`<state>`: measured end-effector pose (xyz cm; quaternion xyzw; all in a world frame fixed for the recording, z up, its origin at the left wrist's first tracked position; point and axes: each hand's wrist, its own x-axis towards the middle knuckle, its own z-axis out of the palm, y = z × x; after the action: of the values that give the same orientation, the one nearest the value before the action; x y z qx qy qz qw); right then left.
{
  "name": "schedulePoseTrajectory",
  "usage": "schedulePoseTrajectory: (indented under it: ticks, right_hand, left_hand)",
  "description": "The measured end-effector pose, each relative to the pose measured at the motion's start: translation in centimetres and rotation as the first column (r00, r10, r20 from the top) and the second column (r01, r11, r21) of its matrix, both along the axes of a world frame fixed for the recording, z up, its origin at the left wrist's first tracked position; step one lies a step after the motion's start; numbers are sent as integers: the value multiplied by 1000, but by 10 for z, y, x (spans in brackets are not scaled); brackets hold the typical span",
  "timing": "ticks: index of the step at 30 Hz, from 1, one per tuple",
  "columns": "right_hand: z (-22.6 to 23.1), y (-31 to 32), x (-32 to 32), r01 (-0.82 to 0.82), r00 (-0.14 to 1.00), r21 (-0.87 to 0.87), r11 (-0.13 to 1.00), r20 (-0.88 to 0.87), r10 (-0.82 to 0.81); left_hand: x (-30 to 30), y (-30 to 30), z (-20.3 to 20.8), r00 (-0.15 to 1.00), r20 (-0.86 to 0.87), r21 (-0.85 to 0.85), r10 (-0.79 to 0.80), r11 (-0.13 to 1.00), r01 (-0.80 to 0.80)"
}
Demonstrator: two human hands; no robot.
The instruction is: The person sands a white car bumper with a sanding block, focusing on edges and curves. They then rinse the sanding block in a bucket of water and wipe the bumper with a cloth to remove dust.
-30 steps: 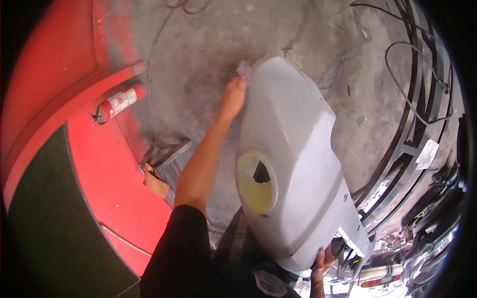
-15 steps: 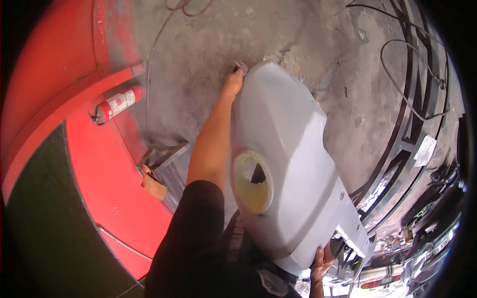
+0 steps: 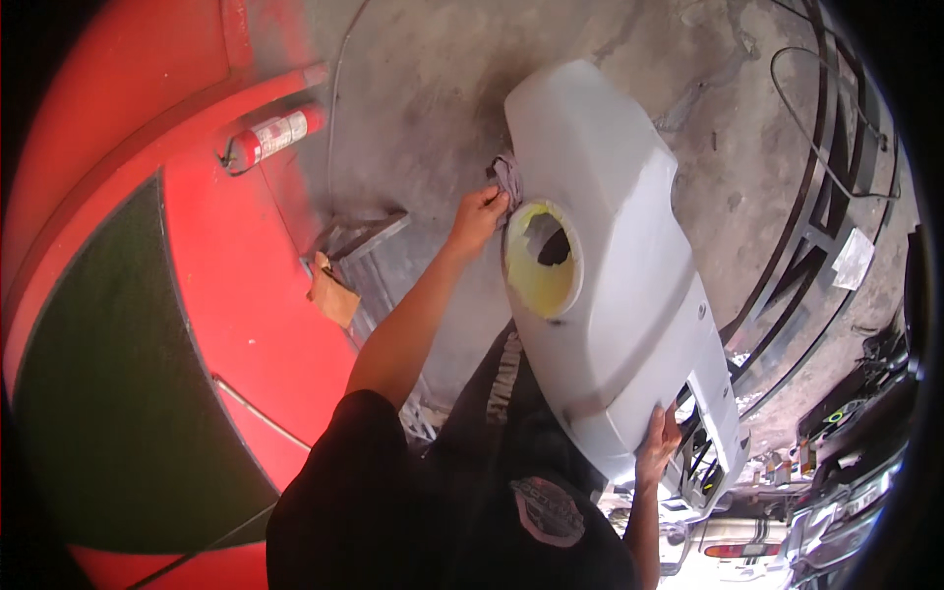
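A large grey-primed car bumper point(image 3: 629, 256) lies lengthwise in front of me, its narrow end pointing away. Near its left edge is an oval opening with a yellowish inner rim point(image 3: 536, 287). My left hand point(image 3: 477, 221) is closed on a crumpled grey-purple rag point(image 3: 505, 177), which touches the bumper's left edge just beyond that opening. At the near right, my right hand point(image 3: 657, 447) grips the bumper by the edge of a slotted cutout, thumb on the outer face. Some of its fingers are hidden behind the edge.
Stained concrete floor point(image 3: 442, 108) lies beyond. To the left are a red fire extinguisher point(image 3: 277, 138), a red panel point(image 3: 246, 324), a metal frame point(image 3: 369, 236) and a piece of brown cardboard point(image 3: 332, 295). Dark metal rails point(image 3: 811, 236) with a looped cable run along the right.
My left hand with the rag has come nearer along the bumper's left edge, from the far tip to beside the oval opening. The whole scene has shifted upward; my right hand keeps its grip.
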<state>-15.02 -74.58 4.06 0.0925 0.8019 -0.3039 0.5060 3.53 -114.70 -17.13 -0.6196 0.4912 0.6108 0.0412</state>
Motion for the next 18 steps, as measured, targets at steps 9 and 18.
schedulePoseTrajectory:
  ticks: [9, 18]
  right_hand:
    - [1, -2, 0, -17, 1000, 43, 999, -1, 17]
    - [2, 1, 0, 8, 997, -34, 999, -70, -10]
  left_hand:
    - [57, 88, 82, 974, 159, 176, 162, 966, -190]
    - [-2, 150, 239, 718, 184, -386, -671, 623, 681]
